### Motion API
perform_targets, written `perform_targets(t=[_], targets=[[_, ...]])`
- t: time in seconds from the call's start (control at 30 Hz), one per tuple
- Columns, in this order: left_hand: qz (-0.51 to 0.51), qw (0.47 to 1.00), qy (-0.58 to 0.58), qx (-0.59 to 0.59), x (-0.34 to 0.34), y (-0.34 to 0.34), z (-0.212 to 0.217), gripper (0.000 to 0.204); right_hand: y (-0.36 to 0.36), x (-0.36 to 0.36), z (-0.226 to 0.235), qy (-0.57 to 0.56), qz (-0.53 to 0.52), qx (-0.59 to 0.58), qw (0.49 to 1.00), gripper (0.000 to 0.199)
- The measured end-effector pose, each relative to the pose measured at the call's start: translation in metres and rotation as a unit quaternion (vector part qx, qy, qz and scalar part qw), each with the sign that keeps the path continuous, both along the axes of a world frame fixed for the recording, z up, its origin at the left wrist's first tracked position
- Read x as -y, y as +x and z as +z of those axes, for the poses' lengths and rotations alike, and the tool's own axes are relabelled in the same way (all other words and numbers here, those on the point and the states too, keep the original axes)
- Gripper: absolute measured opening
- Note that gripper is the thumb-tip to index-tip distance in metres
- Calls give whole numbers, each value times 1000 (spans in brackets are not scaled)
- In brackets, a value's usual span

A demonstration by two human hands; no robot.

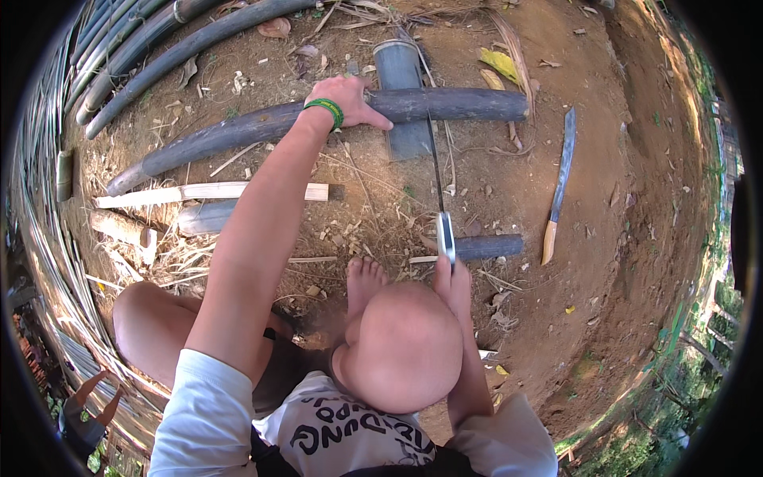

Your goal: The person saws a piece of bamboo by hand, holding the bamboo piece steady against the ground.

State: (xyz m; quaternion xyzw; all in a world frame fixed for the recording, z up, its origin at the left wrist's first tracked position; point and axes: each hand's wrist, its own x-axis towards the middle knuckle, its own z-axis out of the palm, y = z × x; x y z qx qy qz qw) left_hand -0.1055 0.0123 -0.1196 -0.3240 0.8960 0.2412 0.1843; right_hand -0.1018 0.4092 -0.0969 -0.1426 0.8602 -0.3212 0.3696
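Note:
A long dark bamboo pole (238,137) lies crosswise in front of me, resting over a short thick bamboo piece (397,67). My left hand (347,102) presses down on the pole near that crossing, its thumb spread away from the fingers. A green band circles the left wrist. My right hand (451,280) is wrapped round the pale handle of a handsaw (435,171). The thin saw blade points away from me and crosses the pole just right of the left hand. My right knee partly hides the right forearm.
A machete (563,167) with a wooden handle lies on the dirt at the right. Near the right hand is a short dark bamboo piece (490,246). Split bamboo (218,191) and shavings lie at left. Several poles (191,60) are stacked at far left. Another person (83,417) shows at lower left.

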Motion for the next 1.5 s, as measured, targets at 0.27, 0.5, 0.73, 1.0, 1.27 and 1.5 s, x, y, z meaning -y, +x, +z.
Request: perform_targets(t=[0.27,0.5,0.73,1.0,1.27,1.5], targets=[[12,994,-91,-59,-10,7,5,113,-67,104,-53,-16,-5,-79,997,66],[-53,995,-85,-22,-14,20,16,95,-63,83,-35,-6,3,-73,997,70],[-64,958,-222,-170,-48,38,-10,74,-46,68,-55,-23,-24,-91,995,68],[-27,992,-121,-13,-44,17,6,69,-44,59,-43,-6,-45,-39,998,59],[-24,989,-143,-42,-32,23,-2,48,32,-75,-5,-10,-55,26,998,46],[-40,990,-130,-47,-33,12,-1,55,-46,86,-58,-46,-23,-162,985,62]])
